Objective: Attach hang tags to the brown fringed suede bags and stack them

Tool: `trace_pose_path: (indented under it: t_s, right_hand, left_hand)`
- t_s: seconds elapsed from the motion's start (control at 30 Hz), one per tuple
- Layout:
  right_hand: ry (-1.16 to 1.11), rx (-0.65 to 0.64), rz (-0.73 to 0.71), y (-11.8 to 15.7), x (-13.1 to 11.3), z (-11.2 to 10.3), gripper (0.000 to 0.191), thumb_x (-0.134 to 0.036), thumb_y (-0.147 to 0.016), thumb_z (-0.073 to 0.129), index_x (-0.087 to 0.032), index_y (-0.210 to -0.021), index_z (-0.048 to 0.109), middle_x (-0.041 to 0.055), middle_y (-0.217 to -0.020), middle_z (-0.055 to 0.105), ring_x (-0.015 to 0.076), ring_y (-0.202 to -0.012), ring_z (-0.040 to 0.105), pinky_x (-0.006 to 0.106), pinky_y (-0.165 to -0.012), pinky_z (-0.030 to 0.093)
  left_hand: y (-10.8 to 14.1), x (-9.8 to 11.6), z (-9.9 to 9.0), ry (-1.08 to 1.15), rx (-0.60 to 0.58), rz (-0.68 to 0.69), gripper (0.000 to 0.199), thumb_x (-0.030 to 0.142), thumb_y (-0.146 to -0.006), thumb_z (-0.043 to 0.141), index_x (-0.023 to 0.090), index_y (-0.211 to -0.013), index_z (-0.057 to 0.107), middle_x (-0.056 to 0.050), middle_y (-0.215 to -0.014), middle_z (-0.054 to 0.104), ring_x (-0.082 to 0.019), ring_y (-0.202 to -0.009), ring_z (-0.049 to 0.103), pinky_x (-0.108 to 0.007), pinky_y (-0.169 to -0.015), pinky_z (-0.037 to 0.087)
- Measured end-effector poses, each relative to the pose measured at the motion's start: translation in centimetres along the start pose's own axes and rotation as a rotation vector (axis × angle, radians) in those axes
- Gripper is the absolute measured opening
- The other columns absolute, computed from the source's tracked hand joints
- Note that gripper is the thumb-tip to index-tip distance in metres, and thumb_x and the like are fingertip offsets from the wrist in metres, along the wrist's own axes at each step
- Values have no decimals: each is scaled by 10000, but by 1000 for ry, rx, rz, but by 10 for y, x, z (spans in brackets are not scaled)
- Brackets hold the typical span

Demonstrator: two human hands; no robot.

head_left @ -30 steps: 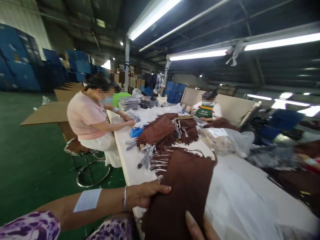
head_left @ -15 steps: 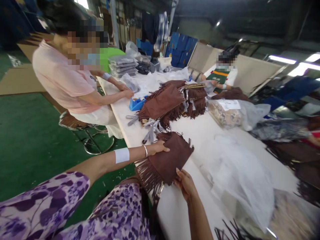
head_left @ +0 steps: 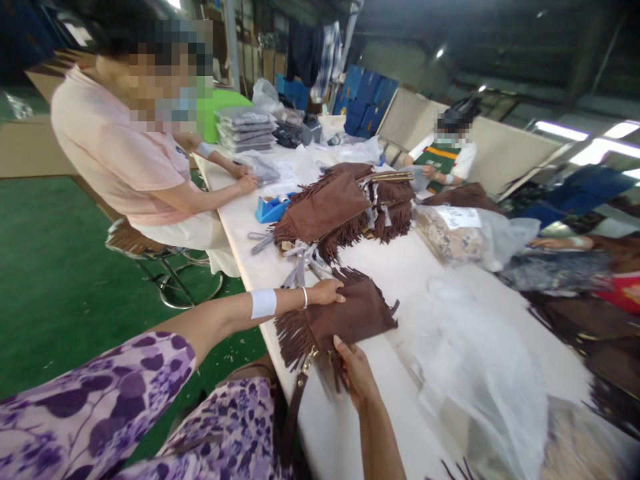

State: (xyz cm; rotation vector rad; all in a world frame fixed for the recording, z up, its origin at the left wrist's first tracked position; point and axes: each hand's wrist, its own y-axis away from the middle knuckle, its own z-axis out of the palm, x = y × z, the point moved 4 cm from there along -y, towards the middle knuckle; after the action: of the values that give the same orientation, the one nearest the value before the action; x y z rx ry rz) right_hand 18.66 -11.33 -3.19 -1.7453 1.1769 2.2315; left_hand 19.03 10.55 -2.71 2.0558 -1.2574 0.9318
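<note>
A brown fringed handbag [head_left: 357, 310] is held between my two hands over the near edge of the white table. My left hand [head_left: 326, 292] grips its far side, thumb on top and the other fingers hidden beneath. At the near edge, my right hand [head_left: 354, 368] pinches the bag with the thumb on its face. A strap [head_left: 294, 410] with a metal clasp hangs from the bag's near corner toward my lap. Just beyond lie a pile of similar brown fringed bags [head_left: 325, 210] and grey-handled scissors [head_left: 300, 270].
A blue tape dispenser [head_left: 271, 209] stands by the left table edge. Clear plastic bags [head_left: 480, 360] and a wrapped patterned item [head_left: 447, 233] lie on the right. One co-worker [head_left: 120, 160] sits at the left, another [head_left: 443, 160] at the far end; a further arm [head_left: 560, 243] reaches in at right.
The handbag has turned and flattened lower toward the table. My right hand has shifted left and slightly down along its near edge, while my left hand stays on the far side.
</note>
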Motion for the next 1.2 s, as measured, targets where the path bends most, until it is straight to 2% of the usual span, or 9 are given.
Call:
trace_pose_path:
  t_s: [0.27, 0.4, 0.5, 0.6, 0.73, 0.83, 0.93, 1.03, 1.2]
  right_hand:
    - [183, -83, -23, -1, 17, 22, 462, -676, -743, 557, -224, -807, 486, -19, -558, 597, 101, -416, 441, 218, -415, 315]
    - [418, -45, -28, 3, 23, 5, 408, -596, -777, 498, -205, -867, 570, 34, -542, 625, 194, -438, 538, 296, -445, 398]
    - [602, 154, -120, 1, 4, -29, 444, -522, -817, 486, -178, -1069, 610, 132, -845, 705, 304, -779, 661, 414, -707, 493]
    - [934, 352, -378, -12, -22, -49, 526, -424, -873, 446, -201, -1344, 519, 159, -1419, 485, 348, -1301, 439, 491, -1053, 342]
    - [1426, 295, -551, -40, -28, -43, 508, -356, -928, 429, -226, -1416, 487, 114, -1490, 427, 303, -1386, 346, 459, -1100, 316]
    - [1485, 276, -534, -50, -25, -46, 509, -361, -953, 390, -190, -1423, 481, 143, -1468, 452, 302, -1378, 360, 454, -1087, 333]
    - [1471, 292, -521, -56, -27, -55, 520, -364, -963, 348, -191, -1441, 454, 152, -1493, 414, 315, -1388, 338, 473, -1073, 340]
    - [1453, 309, -512, -65, -32, -60, 525, -367, -961, 343, -187, -1441, 454, 156, -1490, 415, 327, -1381, 340, 481, -1069, 341]
    - [1447, 353, -493, -69, -46, -50, 511, -328, -956, 350, -139, -1410, 491, 191, -1449, 454, 336, -1341, 384, 485, -1061, 352]
  left_hand:
    - [0, -4, -19, -128, 7, 66, 225, 344, -906, 624, 158, -1031, 638, -66, -1021, 644, -196, -947, 603, -406, -903, 487]
    - [-4, -7, -16, -139, 18, 108, 152, 288, -862, 670, 159, -940, 651, -56, -940, 660, -187, -905, 609, -393, -905, 473]
    - [-9, -9, -14, -111, 68, 125, 125, 268, -854, 659, 155, -908, 658, -64, -887, 668, -198, -894, 624, -356, -896, 459]
    - [-12, -7, -12, -84, 128, 131, 95, 253, -844, 654, 174, -894, 669, -96, -878, 681, -236, -917, 639, -339, -888, 445]
    - [-10, 4, -11, -68, 204, 116, 202, 204, -799, 698, 189, -999, 673, -161, -1042, 674, -297, -1049, 614, -388, -964, 408]
    - [14, 10, -14, -71, 299, 142, 505, 140, -800, 667, 220, -1287, 559, -166, -1369, 518, -316, -1295, 448, -417, -1103, 273]
    - [61, 12, -14, -137, 347, 211, 497, 168, -858, 595, 206, -1347, 510, -147, -1428, 463, -296, -1356, 366, -422, -1152, 213]
    - [112, 9, -3, -281, 277, 212, 439, 294, -901, 568, 188, -1325, 530, -146, -1425, 462, -298, -1380, 328, -455, -1179, 185]
    - [160, 2, 28, -444, 153, 177, 923, 592, -732, 695, 176, -1479, 348, -143, -1555, 287, -364, -1456, 145, -559, -1188, 89]
